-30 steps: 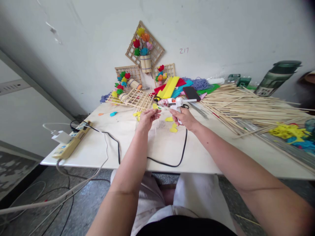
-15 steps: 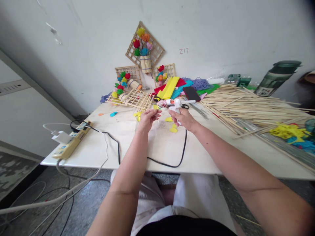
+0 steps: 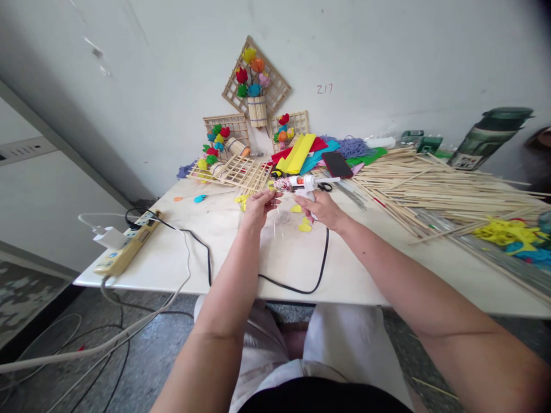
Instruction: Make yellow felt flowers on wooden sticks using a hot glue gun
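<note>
My right hand [image 3: 322, 207] is wrapped round the grip of a white glue gun [image 3: 309, 183], whose patterned front part points left. A glue stick [image 3: 331, 180] sticks out of its back. My left hand [image 3: 259, 209] pinches a small yellow petal piece [image 3: 271, 186] just at the gun's front end; whether they touch I cannot tell. Thin pale strands [image 3: 275, 221] hang below my left fingers. Yellow petals [image 3: 305, 225] lie on the table under the gun, and more yellow pieces [image 3: 241, 201] lie beside my left hand.
Bamboo lattices with paper flowers [image 3: 228, 146] stand at the back. Coloured paper strips [image 3: 297, 155], a phone [image 3: 337, 165] and black-handled scissors [image 3: 325, 187] lie behind the gun. Thin sticks [image 3: 430, 183] and a bottle [image 3: 491, 137] occupy the right. A power strip [image 3: 124, 252] and black cord [image 3: 318, 275] are nearer.
The glue gun has shifted slightly left and its front end now covers more of the yellow petal piece. My left hand has hardly moved. The view has turned a little.
</note>
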